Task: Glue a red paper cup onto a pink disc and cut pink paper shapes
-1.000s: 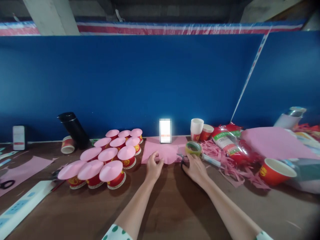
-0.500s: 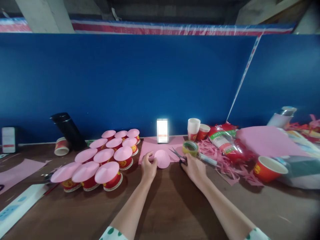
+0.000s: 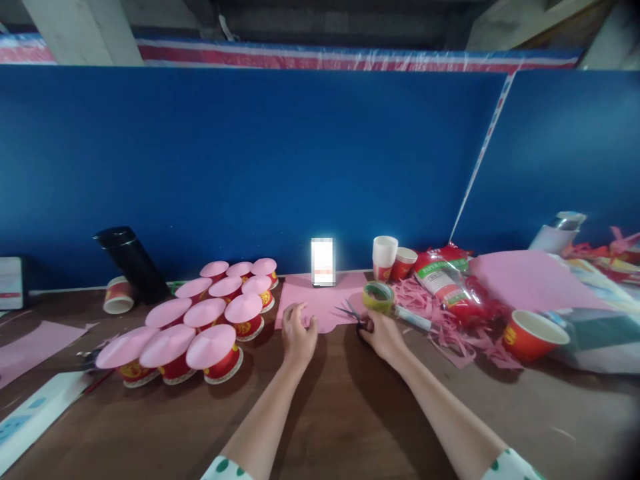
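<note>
My left hand (image 3: pixel 299 333) rests over the near left part of a pink paper sheet (image 3: pixel 300 290), thumb and fingers apart with nothing between them. A pink paper circle (image 3: pixel 327 324) lies flat just right of that thumb; its near edge juts past the sheet and the rest blends into it. My right hand (image 3: pixel 384 335) grips a pair of scissors (image 3: pixel 354 313) by the handles. The blades are spread and point left over the sheet. Beside the right hand stands a roll of tape (image 3: pixel 379 297). A phone (image 3: pixel 323 263) with a blurred screen stands at the back of the sheet.
To the left, several red paper cups wear pink cone tops (image 3: pixel 213 345). A black bottle (image 3: pixel 133 263) leans behind them. On the right are stacked cups (image 3: pixel 385 257), pink paper shreds (image 3: pixel 467 337), a red package (image 3: pixel 445 283) and a red cup (image 3: pixel 535 335).
My left hand has let go of the pink paper circle, which now lies flat on the sheet. The scissors stay in my right hand. The view has shifted slightly.
</note>
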Available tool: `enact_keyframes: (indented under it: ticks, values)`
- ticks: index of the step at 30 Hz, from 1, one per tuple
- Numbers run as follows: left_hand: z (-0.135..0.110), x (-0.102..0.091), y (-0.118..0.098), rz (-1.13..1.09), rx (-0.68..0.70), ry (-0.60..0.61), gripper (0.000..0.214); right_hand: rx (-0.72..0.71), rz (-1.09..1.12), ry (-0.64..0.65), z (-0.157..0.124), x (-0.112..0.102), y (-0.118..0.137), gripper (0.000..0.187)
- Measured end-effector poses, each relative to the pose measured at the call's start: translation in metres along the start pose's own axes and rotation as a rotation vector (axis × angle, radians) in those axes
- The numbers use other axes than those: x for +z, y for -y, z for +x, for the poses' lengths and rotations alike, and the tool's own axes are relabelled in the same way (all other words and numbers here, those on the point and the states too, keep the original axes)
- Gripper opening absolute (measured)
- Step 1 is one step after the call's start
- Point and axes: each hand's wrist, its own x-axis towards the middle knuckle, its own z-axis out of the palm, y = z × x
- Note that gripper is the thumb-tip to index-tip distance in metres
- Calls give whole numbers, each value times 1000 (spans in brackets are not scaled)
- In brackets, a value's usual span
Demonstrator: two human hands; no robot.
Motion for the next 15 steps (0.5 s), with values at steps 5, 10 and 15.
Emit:
enact_keyframes:
  ticks: [5,10,15]
  values:
    - [-9,0,-10,145,96,67,35,12,106,-47,3,2,-2,16]
    - [-17,0,-20,258,171,169,34,51,167,-148,5,5,-2,9]
    - [-19,0,-21,270,168,192,32,44,211,-108,8,9,-7,12]
